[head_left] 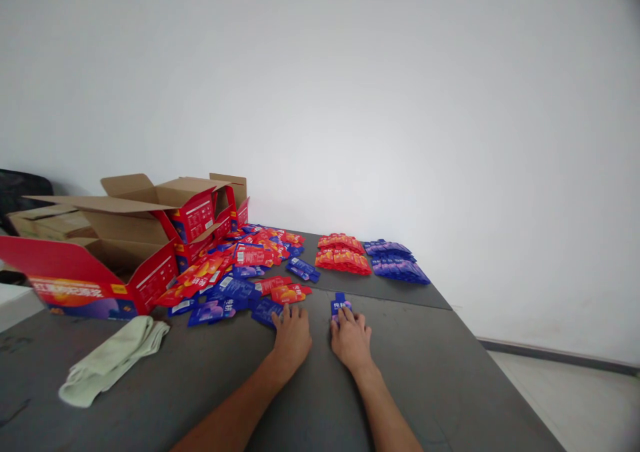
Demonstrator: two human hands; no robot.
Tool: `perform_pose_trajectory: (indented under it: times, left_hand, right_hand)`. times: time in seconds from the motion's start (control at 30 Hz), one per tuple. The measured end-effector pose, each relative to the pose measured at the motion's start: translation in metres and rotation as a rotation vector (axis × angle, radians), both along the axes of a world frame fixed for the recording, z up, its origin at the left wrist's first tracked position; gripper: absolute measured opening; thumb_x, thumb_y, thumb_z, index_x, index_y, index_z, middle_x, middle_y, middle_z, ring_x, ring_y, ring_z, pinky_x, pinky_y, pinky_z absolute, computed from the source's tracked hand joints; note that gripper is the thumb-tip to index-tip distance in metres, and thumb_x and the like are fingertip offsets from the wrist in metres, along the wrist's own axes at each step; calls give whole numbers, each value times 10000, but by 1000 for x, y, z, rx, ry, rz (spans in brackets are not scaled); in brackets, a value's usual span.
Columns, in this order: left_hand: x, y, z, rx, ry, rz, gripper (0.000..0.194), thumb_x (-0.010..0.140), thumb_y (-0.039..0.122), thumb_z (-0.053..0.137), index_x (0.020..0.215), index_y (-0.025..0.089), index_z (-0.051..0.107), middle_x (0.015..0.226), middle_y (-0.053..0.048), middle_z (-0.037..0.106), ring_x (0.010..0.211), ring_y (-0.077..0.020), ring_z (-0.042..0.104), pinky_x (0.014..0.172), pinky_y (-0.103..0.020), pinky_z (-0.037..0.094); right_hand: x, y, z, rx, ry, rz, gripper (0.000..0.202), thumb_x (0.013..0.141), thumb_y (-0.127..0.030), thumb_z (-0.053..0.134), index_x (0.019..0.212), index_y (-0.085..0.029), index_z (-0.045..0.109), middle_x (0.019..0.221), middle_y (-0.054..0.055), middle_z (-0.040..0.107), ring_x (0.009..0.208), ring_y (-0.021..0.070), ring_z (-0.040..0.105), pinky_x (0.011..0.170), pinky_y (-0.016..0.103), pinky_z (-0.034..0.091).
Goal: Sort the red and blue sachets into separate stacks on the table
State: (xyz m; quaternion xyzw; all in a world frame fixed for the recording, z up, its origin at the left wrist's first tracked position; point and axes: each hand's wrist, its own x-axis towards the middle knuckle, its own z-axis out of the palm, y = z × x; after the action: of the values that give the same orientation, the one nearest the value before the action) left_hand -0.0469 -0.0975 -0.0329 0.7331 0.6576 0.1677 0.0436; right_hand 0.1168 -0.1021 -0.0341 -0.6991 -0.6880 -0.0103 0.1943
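Note:
My left hand (292, 335) touches the right end of a blue sachet (265, 311) at the near edge of a mixed pile of red and blue sachets (210, 272); its fingertips cover part of it, and whether they grip it is hidden. Over another blue sachet (341, 300), lying apart on the grey table, rests my right hand (351, 337), with its fingers spread on the lower part. A red sachet (290, 293) lies just beyond my left hand.
Open red cardboard boxes (155, 279) stand at the left, with a pale green cloth (115, 362) in front. Farther back are rows of red sachets (343, 260) and blue sachets (400, 267). The table's right edge slants toward me, and a white wall rises behind.

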Motion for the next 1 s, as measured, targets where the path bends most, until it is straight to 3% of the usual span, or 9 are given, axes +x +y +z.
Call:
perform_pose_trajectory:
  times: [0.2,0.47,0.53,0.6,0.73,0.9,1.0]
  left_hand:
    - [18,-11,1,-23,-135,-318,459,791,109,457,1226,174,588,1285,-148,576,1368,-318,333,1142,-579,98]
    - [18,4,2,10,-360,-526,321,787,78,482,1007,233,656,1107,-63,656,1235,-207,487,1174,-401,180]
    - [19,7,5,62,-380,-490,285,782,112,530,1012,229,654,1127,-70,640,1243,-222,468,1146,-388,239]
    - [19,9,6,114,-348,-356,251,779,211,600,1025,210,649,1176,-95,602,1234,-268,448,1098,-417,295]
    - [16,12,8,94,-245,-125,411,723,399,690,1062,171,640,1163,-124,567,1154,-310,459,1019,-429,350]
    - [12,18,9,47,-255,-67,296,797,326,594,1029,147,636,1086,-123,604,1082,-266,530,975,-361,382]
    - [9,24,11,83,-376,-12,203,845,260,498,962,154,626,983,-112,632,971,-233,589,901,-341,425]
  right_hand:
    - [8,7,-7,-5,3,-54,466,945,-378,344,1351,-267,543,1448,99,474,1178,363,441,881,508,372]
    - [17,14,-11,-19,6,-112,490,951,-395,328,1386,-260,508,1475,104,437,1247,380,397,926,557,341]
    - [17,14,-11,-26,6,-113,493,950,-386,330,1393,-251,499,1482,104,428,1262,382,386,933,563,338]
    - [15,12,-9,-24,9,-116,490,946,-372,340,1389,-242,503,1482,106,428,1270,384,378,935,561,341]
    - [9,8,-4,29,16,-101,437,929,-320,378,1296,-223,595,1434,123,479,1257,380,377,920,536,364]
    - [-3,5,-1,107,89,4,370,904,-247,431,1186,-222,668,1342,99,566,1180,316,447,915,431,406]
    - [-11,4,1,147,140,115,362,900,-216,434,1160,-188,683,1267,101,618,1129,269,497,970,389,389]
